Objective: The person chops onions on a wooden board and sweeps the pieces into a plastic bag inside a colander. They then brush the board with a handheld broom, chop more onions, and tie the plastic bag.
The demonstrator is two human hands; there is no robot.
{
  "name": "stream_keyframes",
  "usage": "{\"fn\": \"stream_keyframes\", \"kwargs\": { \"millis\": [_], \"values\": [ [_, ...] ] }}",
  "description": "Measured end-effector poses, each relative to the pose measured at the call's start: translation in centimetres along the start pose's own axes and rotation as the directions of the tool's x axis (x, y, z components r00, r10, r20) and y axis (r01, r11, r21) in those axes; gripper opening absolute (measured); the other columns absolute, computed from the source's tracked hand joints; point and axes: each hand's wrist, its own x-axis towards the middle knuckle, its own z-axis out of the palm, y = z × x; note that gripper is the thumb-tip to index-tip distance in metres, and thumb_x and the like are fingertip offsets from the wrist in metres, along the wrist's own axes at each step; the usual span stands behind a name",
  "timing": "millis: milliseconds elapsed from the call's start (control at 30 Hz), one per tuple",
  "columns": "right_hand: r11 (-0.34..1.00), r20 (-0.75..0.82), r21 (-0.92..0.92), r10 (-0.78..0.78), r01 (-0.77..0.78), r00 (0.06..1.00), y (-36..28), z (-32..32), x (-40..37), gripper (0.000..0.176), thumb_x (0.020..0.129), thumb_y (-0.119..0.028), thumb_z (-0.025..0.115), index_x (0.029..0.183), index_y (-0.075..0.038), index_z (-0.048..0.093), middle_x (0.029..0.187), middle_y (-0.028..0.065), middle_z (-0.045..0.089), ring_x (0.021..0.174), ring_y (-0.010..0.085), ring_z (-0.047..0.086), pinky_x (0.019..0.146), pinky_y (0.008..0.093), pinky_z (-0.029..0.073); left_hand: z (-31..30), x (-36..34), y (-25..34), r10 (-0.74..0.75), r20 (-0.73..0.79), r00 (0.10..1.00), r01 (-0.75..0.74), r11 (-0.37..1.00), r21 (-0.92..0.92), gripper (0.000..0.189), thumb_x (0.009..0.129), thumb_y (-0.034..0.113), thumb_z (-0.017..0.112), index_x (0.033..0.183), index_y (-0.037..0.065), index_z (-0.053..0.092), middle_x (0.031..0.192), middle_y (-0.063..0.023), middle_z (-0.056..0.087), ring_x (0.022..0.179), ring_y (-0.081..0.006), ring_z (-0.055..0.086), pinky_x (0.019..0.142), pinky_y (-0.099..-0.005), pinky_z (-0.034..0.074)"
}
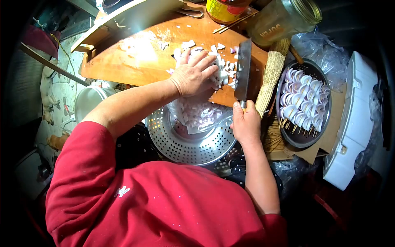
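Note:
My left hand [194, 74] lies on the chopped onion [224, 68] near the table's front edge, fingers spread. My right hand [247, 123] is wrapped round the handle of a cleaver [244, 68]. The blade stands over the table just right of the onion pieces, pointing away from me. Below the table edge, a clear plastic bag [193, 119] with cut onion inside rests in a metal colander [173, 148] at my lap. What lies under my left palm is hidden.
Skewered onion pieces [302, 99] fill a dark basin [300, 144] at right, beside a straw bundle [271, 74] and a white foam piece [349, 123]. A large jar [284, 20], a red-and-yellow container [224, 10] and chopsticks [234, 22] stand or lie at the wooden table's [123, 68] back.

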Motion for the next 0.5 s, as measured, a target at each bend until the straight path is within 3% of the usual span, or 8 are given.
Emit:
{"fn": "stream_keyframes", "kwargs": {
  "millis": [33, 100, 233, 267, 300, 367, 500],
  "values": [
    [1.000, -0.002, 0.001, -0.002, 0.002, 1.000, 0.2, 0.0, 0.0, 0.025, 0.099, -0.026, 0.057, 0.095, -0.001, 0.053, 0.060, 0.0044, 0.055, 0.045, 0.0144, 0.056, 0.043, 0.0305, 0.045, 0.1, 0.1, 0.0, 0.001, -0.002, 1.000, -0.001, 1.000, 0.002, 0.054, 0.079, 0.041, 0.070, 0.125, 0.016, 0.058, 0.144, -0.0090, 0.045, 0.135, -0.0334, 0.039, 0.109, -0.0624, 0.023],
    [0.979, 0.088, 0.046, 0.192, -0.197, 0.977, 0.0, -0.3, 0.2, 0.032, 0.096, -0.031, 0.056, 0.092, 0.001, 0.055, 0.079, 0.0227, 0.066, 0.076, 0.0454, 0.064, 0.068, 0.0504, 0.049, 0.1, 0.5, 0.0, -0.015, 0.011, 1.000, 0.015, 1.000, 0.027, 0.054, 0.079, 0.041, 0.069, 0.125, 0.016, 0.058, 0.144, -0.0085, 0.046, 0.135, -0.0331, 0.039, 0.109, -0.0610, 0.024],
    [0.946, 0.114, 0.157, 0.268, -0.283, 0.957, -2.0, -1.7, -0.2, 0.031, 0.096, -0.031, 0.057, 0.096, 0.000, 0.057, 0.083, 0.0213, 0.066, 0.078, 0.0416, 0.065, 0.069, 0.0475, 0.050, 0.2, 0.8, 0.1, -0.037, -0.009, 0.999, 0.037, 0.999, 0.013, 0.054, 0.079, 0.041, 0.069, 0.125, 0.016, 0.058, 0.144, -0.0082, 0.046, 0.134, -0.0328, 0.039, 0.109, -0.0599, 0.025],
    [0.986, -0.023, 0.139, 0.092, -0.088, 0.995, -0.6, -1.1, -0.3, 0.031, 0.097, -0.031, 0.056, 0.093, 0.000, 0.055, 0.073, 0.0173, 0.065, 0.065, 0.0346, 0.066, 0.061, 0.0443, 0.051, 0.2, 0.8, 0.1, -0.040, -0.005, 0.999, 0.040, 0.999, 0.011, 0.054, 0.080, 0.041, 0.069, 0.126, 0.015, 0.057, 0.144, -0.0083, 0.046, 0.134, -0.0326, 0.039, 0.109, -0.0596, 0.025],
    [0.987, -0.020, 0.137, 0.093, -0.090, 0.995, -0.7, -1.2, -0.2, 0.031, 0.097, -0.031, 0.056, 0.093, 0.000, 0.055, 0.073, 0.0173, 0.065, 0.065, 0.0346, 0.066, 0.061, 0.0443, 0.051, 0.1, 0.8, 0.1, -0.042, -0.001, 0.999, 0.042, 0.999, 0.008, 0.054, 0.080, 0.040, 0.069, 0.126, 0.015, 0.057, 0.144, -0.0084, 0.046, 0.134, -0.0324, 0.039, 0.109, -0.0593, 0.025],
    [0.896, 0.189, 0.240, 0.335, -0.375, 0.923, -1.2, -1.6, 0.1, 0.022, 0.099, -0.026, 0.055, 0.097, -0.005, 0.052, 0.067, 0.0023, 0.054, 0.045, 0.0104, 0.054, 0.039, 0.0257, 0.042, 0.3, 0.8, 0.0, -0.043, 0.017, 0.999, 0.043, 0.999, 0.005, 0.056, 0.080, 0.042, 0.069, 0.127, 0.015, 0.056, 0.143, -0.0091, 0.046, 0.135, -0.0328, 0.039, 0.109, -0.0595, 0.024],
    [0.912, 0.125, 0.293, 0.260, -0.286, 0.957, -0.7, -1.2, -0.1, 0.021, 0.099, -0.026, 0.055, 0.095, -0.005, 0.052, 0.066, 0.0020, 0.054, 0.045, 0.0098, 0.053, 0.039, 0.0254, 0.042, -1.5, 1.1, -0.4, -0.055, -0.010, 0.998, 0.054, 0.997, -0.062, 0.063, 0.078, 0.047, 0.071, 0.129, 0.015, 0.054, 0.143, -0.0123, 0.046, 0.137, -0.0343, 0.036, 0.112, -0.0610, 0.020]
  ]
}}
